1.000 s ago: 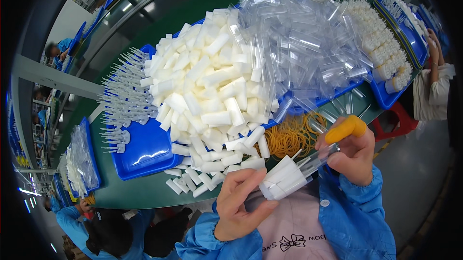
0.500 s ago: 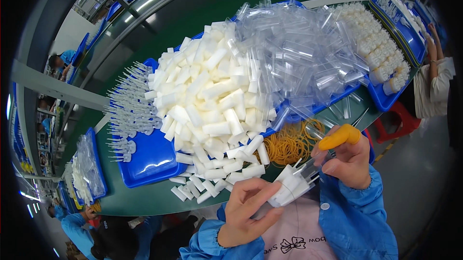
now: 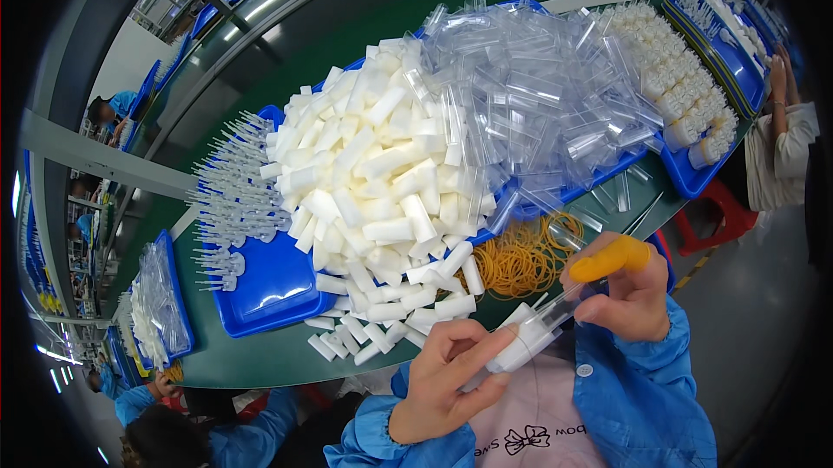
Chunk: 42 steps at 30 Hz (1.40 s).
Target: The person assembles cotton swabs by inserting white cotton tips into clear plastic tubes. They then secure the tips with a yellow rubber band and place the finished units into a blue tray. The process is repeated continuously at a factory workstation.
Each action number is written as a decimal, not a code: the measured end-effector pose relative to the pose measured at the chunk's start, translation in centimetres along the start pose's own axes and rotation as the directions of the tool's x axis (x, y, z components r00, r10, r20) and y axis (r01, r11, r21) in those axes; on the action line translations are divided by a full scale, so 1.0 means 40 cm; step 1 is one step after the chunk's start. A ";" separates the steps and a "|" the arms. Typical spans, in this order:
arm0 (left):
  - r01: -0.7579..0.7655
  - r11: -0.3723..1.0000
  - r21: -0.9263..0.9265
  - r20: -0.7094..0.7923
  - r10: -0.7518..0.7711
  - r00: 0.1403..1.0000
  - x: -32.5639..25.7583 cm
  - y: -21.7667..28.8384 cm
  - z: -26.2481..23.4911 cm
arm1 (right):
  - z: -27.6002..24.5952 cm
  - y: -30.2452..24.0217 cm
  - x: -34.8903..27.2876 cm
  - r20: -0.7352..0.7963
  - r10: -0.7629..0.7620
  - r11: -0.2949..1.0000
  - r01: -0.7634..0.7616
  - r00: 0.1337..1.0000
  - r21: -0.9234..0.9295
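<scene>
Working at a green worktable (image 3: 252, 367) in a bright, crowded workshop, facing a heap of white cylinders (image 3: 364, 156) and, just to its right, a mound of clear plastic sleeves (image 3: 538, 91). Holding a white bundle (image 3: 531, 338) in front of the chest, at the table's near edge, close to a tangle of orange rubber bands (image 3: 521, 261). Pinching its lower end between the thumb and fingers of the left hand (image 3: 447, 377). Gripping a clear tube (image 3: 562, 307) between thumb and fingers of the right hand (image 3: 625, 294), wearing a yellow finger cot (image 3: 612, 258) on one finger. Holding the two hands apart, linking them only through bundle and tube. Aiming the tube at the bundle's upper end, leaving its depth there impossible to tell.

Probably fitting tube and bundle together at this step, judging by the lined-up ends. Calling next, most likely, for a firm left pinch against splaying, and for a straight, gentle push from the right along the tube's length. Risking a creased or spread bundle if tilting the tube too far.
</scene>
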<state>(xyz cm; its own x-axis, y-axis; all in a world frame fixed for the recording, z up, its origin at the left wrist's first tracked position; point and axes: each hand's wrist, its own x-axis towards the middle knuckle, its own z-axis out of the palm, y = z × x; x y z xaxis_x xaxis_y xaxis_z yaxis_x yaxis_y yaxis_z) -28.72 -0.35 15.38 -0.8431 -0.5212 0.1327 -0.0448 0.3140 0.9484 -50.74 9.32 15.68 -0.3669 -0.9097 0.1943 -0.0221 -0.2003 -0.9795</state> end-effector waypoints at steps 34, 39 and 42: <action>0.033 0.930 -0.366 -0.298 -0.151 0.942 -0.021 -0.072 0.026 | 0.018 0.044 -0.007 -0.003 -0.111 0.989 0.110 0.994 -0.099; -0.036 0.849 -0.527 -0.308 -0.151 0.939 -0.026 -0.056 0.047 | 0.051 0.042 -0.049 -0.020 -0.168 0.979 0.165 0.986 -0.119; -0.040 0.848 -0.529 -0.273 -0.126 0.954 -0.035 -0.054 0.052 | 0.061 0.031 -0.062 -0.041 -0.160 0.980 0.154 0.986 -0.122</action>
<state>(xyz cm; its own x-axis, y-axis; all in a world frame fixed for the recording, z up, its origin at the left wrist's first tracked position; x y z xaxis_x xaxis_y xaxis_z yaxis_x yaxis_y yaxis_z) -28.54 1.34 12.55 -0.6521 -0.7532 0.0862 0.2789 -0.1326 0.9511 -47.60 10.46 14.11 -0.3965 -0.8501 0.3465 -0.1915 -0.2926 -0.9369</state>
